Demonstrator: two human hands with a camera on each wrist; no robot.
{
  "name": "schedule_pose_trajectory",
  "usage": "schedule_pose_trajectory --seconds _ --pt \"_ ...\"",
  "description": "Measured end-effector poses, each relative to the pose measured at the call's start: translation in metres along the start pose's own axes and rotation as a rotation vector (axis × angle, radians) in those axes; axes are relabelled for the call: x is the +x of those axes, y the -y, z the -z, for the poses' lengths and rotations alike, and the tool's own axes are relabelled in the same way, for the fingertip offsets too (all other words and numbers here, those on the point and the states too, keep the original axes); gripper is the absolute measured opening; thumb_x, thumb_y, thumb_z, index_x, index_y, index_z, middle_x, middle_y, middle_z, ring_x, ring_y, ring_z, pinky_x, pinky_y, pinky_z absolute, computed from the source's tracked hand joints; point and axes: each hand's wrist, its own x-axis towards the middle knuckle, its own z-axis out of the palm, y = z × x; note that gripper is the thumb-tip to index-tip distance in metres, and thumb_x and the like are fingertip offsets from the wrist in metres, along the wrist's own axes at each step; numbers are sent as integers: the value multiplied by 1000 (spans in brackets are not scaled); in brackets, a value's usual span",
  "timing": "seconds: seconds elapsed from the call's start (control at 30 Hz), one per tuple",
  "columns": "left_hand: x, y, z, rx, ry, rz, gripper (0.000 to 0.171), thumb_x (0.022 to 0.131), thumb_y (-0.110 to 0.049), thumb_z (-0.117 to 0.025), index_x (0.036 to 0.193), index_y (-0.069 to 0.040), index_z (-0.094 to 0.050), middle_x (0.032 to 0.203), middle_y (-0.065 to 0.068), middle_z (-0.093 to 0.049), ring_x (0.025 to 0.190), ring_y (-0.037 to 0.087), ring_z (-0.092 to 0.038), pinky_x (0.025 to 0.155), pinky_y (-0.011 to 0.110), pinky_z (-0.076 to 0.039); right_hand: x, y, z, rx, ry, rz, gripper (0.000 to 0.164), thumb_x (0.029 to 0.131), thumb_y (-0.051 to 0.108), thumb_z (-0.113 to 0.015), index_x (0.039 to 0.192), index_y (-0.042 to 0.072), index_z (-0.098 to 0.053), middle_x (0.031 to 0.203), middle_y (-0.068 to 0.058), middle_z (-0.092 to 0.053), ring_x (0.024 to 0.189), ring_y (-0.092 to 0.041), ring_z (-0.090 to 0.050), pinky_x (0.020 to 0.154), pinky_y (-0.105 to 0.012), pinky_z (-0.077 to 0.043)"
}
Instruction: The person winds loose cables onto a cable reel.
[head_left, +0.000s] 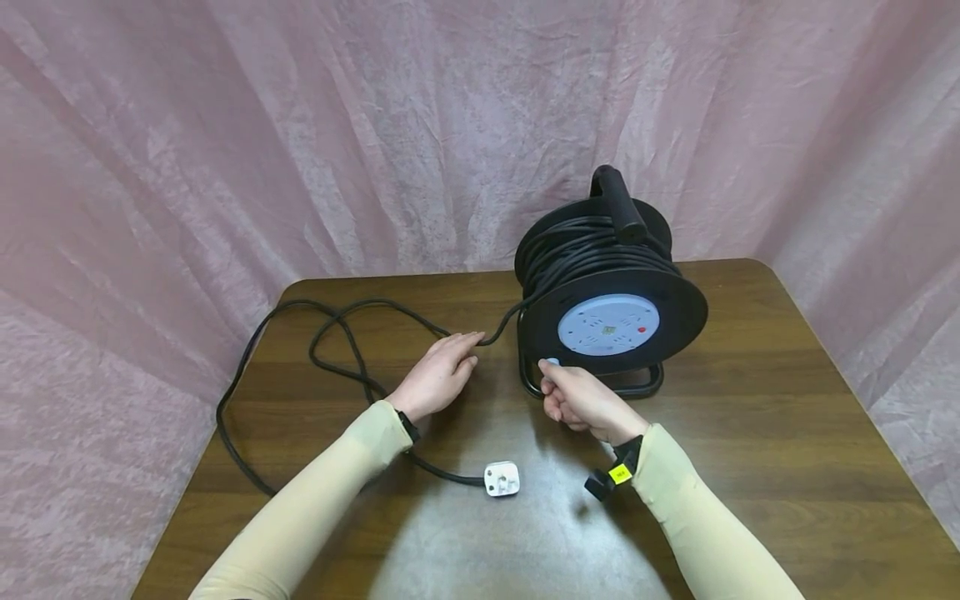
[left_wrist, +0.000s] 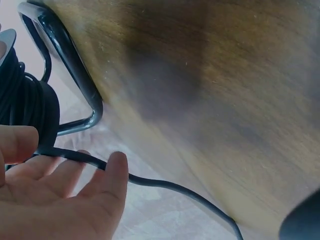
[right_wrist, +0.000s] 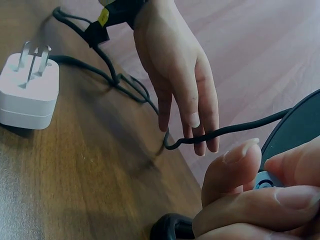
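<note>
Pinching the pale blue knob between thumb and curled fingers, our right grip works at the front lower left of the cable reel, which stands upright on its black tubular stand toward the back of the worktop, right of centre as we look down. Our left grip is loose, its fingers extended against the black cable just left of the reel; the thumb does not close round it, so the line simply crosses the fingers. From there we see the cable run up to the drum, where many turns are already wound between the two black flanges. The other way, it spreads over the left part of the worktop in wide loops that cross one another, one of them reaching the left edge, and some of it passes under our left sleeve. Its end carries a white plug, which lies between our forearms, nearer to us than either grip, with its metal pins pointing up. On the reel's front we find a round pale socket plate with a small red switch toward its right side, and above the drum a thick black handle. Behind everything we have a pink, softly creased curtain.
</note>
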Motion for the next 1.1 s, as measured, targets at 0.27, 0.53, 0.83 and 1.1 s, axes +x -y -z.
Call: schedule_pose_trajectory --seconds 0.27,0.53,0.83,1.1 --pt "4 -1 1 3 -1 -37 44 107 -23 -45 150 -14 -45 150 8 -46 142 27 -33 116 40 -24 -2 5 0 -19 6 4 51 106 48 -39 88 1 -48 58 -3 -49 38 -9 -22 38 -22 -20" --pt "13 4 13 112 56 -37 44 108 -25 -42 151 -16 -44 146 6 -50 136 24 -42 113 41 -32 -1 9 -1 -10 16 9 50 106 47 -39 88 2 -48 57 -3 -48 37 -8 -21 37 -22 -19" --pt "29 42 27 292 181 24 39 106 -22 -49 144 -14 -54 143 5 -54 129 25 -51 106 45 -41 0 11 0 -28 24 17 51 106 49 -39 88 2 -49 58 -3 -49 38 -9 -22 37 -22 -19" --pt "34 75 37 425 217 34 28 103 -24 -56 127 -15 -66 121 1 -68 108 22 -64 93 43 -51 5 8 -3 -3 47 26 51 106 50 -39 88 2 -47 58 -2 -49 36 -6 -21 36 -21 -18"
